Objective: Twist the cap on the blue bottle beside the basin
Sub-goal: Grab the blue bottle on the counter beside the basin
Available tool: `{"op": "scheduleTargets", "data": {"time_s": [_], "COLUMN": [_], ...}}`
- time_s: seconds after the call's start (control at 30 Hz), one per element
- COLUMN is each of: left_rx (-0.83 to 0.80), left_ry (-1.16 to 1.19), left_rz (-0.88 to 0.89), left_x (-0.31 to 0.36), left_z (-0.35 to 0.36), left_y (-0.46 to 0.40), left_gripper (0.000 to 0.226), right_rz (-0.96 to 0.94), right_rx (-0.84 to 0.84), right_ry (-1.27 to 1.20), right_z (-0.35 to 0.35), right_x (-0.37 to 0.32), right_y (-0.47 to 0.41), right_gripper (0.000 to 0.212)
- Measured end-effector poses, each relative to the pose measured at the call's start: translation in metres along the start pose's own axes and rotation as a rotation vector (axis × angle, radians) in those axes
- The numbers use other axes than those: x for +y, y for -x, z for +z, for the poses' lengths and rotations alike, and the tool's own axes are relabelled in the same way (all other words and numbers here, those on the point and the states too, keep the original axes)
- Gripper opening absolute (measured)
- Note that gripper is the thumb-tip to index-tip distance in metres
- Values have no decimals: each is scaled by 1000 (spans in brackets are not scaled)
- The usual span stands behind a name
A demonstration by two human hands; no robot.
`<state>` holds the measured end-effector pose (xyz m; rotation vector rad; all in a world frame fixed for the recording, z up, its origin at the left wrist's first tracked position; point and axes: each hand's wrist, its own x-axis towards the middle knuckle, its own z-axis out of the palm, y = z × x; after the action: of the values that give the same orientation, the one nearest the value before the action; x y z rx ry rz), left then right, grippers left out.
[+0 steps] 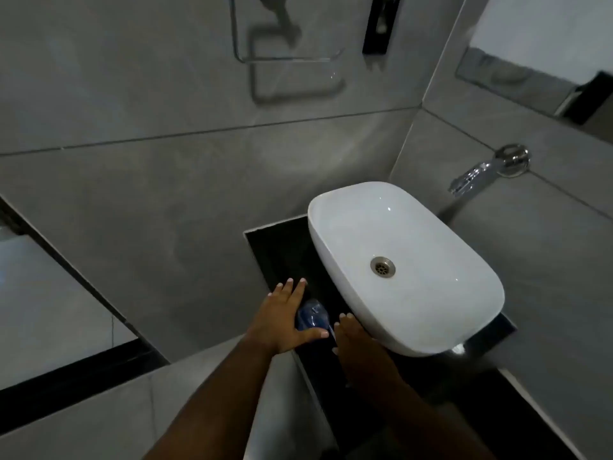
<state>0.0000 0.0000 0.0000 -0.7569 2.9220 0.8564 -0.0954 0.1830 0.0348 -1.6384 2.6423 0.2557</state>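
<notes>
A small blue bottle (311, 316) stands on the dark counter (282, 250) just left of the white basin (398, 260). Its cap is not distinguishable in the dim light. My left hand (282, 315) is spread flat over the bottle's left side, fingers straight and pointing away, with the thumb reaching under the bottle's near side. My right hand (353, 341) comes in from the right, fingertips close to the bottle and to the basin's near rim. Neither hand has closed around the bottle.
The basin has a metal drain (382, 267). A chrome tap (477, 175) juts from the grey tiled wall on the right. A towel ring (285, 58) hangs on the far wall. A mirror (537, 78) sits at the upper right.
</notes>
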Motion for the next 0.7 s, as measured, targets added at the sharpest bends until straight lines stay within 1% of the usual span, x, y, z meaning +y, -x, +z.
{"op": "scheduleTargets", "data": {"time_s": [0.07, 0.13, 0.17, 0.27, 0.4, 0.53, 0.7], "left_rx": [-3, -2, -1, 0, -9, -6, -10], "left_ry": [-25, -4, 19, 63, 73, 75, 44], "left_rz": [16, -2, -3, 8, 9, 8, 23], "left_x": [0, -1, -2, -3, -3, -4, -7], "left_z": [5, 9, 11, 13, 11, 13, 14], "left_y": [-2, -2, -3, -3, -1, -2, -3], "left_gripper": [117, 112, 111, 112, 110, 109, 109], "right_rz": [-24, 70, 121, 216, 317, 393, 347], "right_rx": [-159, -267, -279, -269, -216, -80, 135], "right_ry": [-94, -272, -358, -480, -542, -585, -626], "right_z": [20, 22, 23, 25, 26, 6, -41], "right_x": [2, 5, 5, 1, -4, -11, -4], "right_y": [2, 6, 6, 9, 3, -4, -11], "right_gripper": [49, 42, 38, 27, 26, 22, 23]}}
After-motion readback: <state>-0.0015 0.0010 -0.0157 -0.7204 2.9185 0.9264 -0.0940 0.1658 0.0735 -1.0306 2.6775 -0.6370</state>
